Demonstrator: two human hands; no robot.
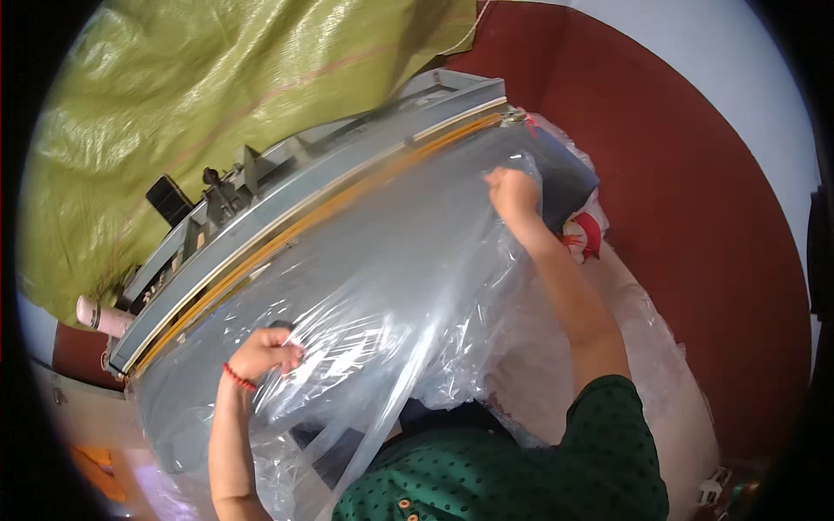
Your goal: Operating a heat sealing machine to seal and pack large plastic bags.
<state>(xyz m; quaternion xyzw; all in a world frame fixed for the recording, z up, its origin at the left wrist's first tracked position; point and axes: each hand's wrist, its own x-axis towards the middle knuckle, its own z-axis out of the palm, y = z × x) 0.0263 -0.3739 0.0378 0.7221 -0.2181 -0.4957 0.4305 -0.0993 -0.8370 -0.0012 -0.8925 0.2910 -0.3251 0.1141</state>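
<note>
A large sheet of clear plastic film [373,326] stretches over a grey surface [365,234] and down across my lap, creased and shiny. My left hand [263,354], with a red bead bracelet [239,377] at the wrist, is closed on the film's left part, thumb against fingers. Farther up and to the right, my right hand [514,193] is closed in a fist on the film's far right part. Beyond both hands runs a long grey metal bar machine [321,165] with an orange strip [347,195] along its near side.
A black phone [168,200] leans at the machine's far side. At its left end lies a pink bottle [104,317]. Yellow-green woven sheeting [217,78] hangs behind. To the right, more plastic [599,313] covers a pale pile beside a dark red wall [686,217].
</note>
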